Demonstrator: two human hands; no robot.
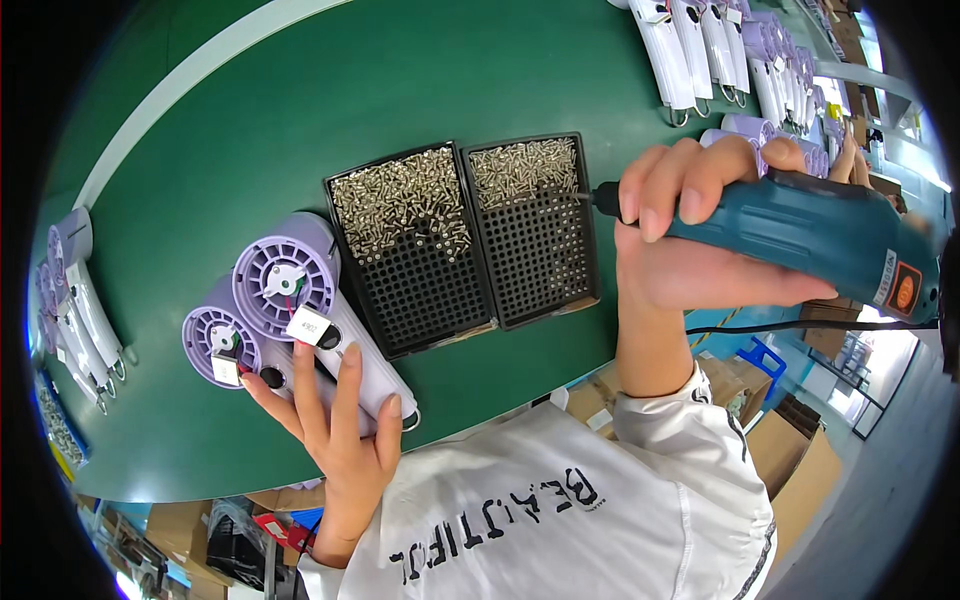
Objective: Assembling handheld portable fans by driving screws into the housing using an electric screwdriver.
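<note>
Power screwdriver (800, 235) in right grip (682, 262) points over screw tray (515, 275).

A green counter (240, 140) extends beyond the left hand (345, 440). Grey floor (865, 490) and a cardboard box (805, 500) show lower right of the right hand (675, 270).

i make out a loose white top (600, 480) with large black lettering (495, 527) across its front, a seam (684, 515) running down its right side. dark patterned trim (706, 384) edges the short, wrinkled right sleeve (675, 430), and a little of the white left sleeve (322, 578) shows too. the left hand (348, 452) and right hand (672, 262) i see bare, short-nailed.
</note>
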